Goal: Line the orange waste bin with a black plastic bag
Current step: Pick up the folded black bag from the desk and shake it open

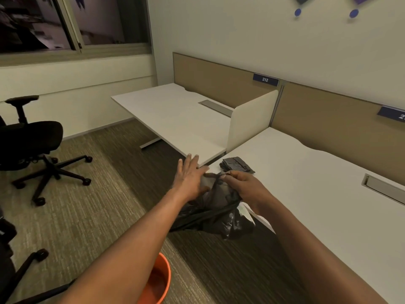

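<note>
A crumpled black plastic bag (pixel 217 213) hangs off the front corner of the near white desk (pixel 328 194). My right hand (pixel 245 188) is shut on its upper edge, pinching the plastic between thumb and fingers. My left hand (pixel 191 178) lies flat against the bag's left side, fingers spread and straight. The orange waste bin (pixel 163 279) stands on the carpet at the bottom of the view, partly hidden behind my left forearm; its inside looks bare. A stack of folded dark bags (pixel 237 164) lies on the desk corner just beyond my hands.
A second white desk (pixel 173 115) with a beige divider stands further back. A black office chair (pixel 32 145) on castors stands at the left, and another chair base (pixel 26 266) pokes in at the lower left. Striped carpet covers the floor.
</note>
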Motion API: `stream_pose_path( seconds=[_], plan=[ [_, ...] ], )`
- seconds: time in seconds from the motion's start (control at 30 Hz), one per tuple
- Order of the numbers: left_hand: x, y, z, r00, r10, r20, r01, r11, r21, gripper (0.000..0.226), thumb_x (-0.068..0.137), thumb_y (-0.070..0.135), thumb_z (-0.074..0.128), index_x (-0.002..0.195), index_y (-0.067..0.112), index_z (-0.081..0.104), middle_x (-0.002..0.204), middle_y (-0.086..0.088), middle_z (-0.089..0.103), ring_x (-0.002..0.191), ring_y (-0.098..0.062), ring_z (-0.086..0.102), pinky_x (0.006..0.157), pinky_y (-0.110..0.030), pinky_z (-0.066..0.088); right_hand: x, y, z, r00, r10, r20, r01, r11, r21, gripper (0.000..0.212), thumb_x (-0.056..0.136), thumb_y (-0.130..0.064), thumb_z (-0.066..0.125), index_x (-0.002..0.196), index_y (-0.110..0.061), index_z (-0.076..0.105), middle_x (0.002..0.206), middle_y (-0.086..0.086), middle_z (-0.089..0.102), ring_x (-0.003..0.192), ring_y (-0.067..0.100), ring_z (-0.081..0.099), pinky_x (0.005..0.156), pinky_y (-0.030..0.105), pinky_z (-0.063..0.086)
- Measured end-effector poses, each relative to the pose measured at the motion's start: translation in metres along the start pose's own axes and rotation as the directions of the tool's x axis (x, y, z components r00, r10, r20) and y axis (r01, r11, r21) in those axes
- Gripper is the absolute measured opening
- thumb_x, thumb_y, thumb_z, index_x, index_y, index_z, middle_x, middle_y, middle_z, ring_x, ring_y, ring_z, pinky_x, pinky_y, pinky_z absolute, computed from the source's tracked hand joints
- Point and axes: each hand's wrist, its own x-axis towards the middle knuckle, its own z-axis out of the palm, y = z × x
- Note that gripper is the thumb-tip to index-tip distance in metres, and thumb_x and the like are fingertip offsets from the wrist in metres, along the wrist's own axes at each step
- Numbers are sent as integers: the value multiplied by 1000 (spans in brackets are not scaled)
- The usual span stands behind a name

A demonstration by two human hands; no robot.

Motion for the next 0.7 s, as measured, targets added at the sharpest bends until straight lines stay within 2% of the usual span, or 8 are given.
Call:
stream_pose_path(
  seconds=[0.1,0.13,0.2,0.27,0.37,0.5,0.63,0.7],
  plan=[
    [1,4,-1,999,-20,-30,19,999,-28,7,85,32,68,89,27,70,123,-6,59,131,-27,46,121,-52,11,-10,-7,-11,998,-69,-11,65,973,-221,16,87,-39,75,86,-24,71,69,-9,71,62,10,64,55,20,47],
    [1,5,-4,996,-55,-66,49,995,-83,5,85,27,67,80,26,66,102,0,61,111,-23,57,117,-50,25,-13,-8,-15,997,-73,-18,62,935,-349,21,84,-42,78,89,-24,70,77,-5,73,69,15,65,59,24,47],
    [0,7,-13,972,-190,-140,146,949,-279,12,85,16,59,75,22,59,81,3,59,83,-23,60,86,-40,46,-14,-4,-23,998,-52,-33,16,730,-684,36,80,-50,78,101,-22,67,90,-3,70,82,20,64,67,29,46],
    [1,6,-23,926,-344,-157,236,851,-470,17,85,10,50,78,22,58,78,2,62,73,-19,60,61,-29,41,-10,10,-29,996,-30,-86,-65,428,-901,32,86,-44,73,108,-21,67,96,-3,67,86,19,59,67,28,42],
    [1,1,-38,827,-549,-119,297,607,-737,32,89,6,43,75,31,57,78,8,62,68,-7,59,49,-17,37,0,44,-36,967,46,-250,-253,269,-929,15,91,-22,63,102,-16,72,98,3,70,83,18,62,60,24,42],
    [-4,-19,-45,736,-677,9,289,302,-908,30,93,7,38,84,18,65,86,-6,69,71,-20,60,56,-26,46,10,79,-35,912,202,-357,-406,322,-855,6,85,-14,64,81,-12,67,71,0,60,62,14,58,52,24,46],
    [-22,-44,-50,586,-799,134,327,82,-942,32,96,5,36,102,8,67,91,-11,69,71,-21,61,58,-31,50,22,97,-35,833,422,-358,-552,682,-479,14,93,-9,57,85,-1,65,66,9,66,47,18,63,49,28,58],
    [-34,-54,-57,516,-837,179,354,18,-935,37,95,3,34,117,0,64,96,-12,69,81,-26,64,62,-32,50,23,88,-35,788,491,-370,-595,763,-254,16,96,-9,59,96,6,67,70,15,68,41,19,65,44,25,57]
  ],
)
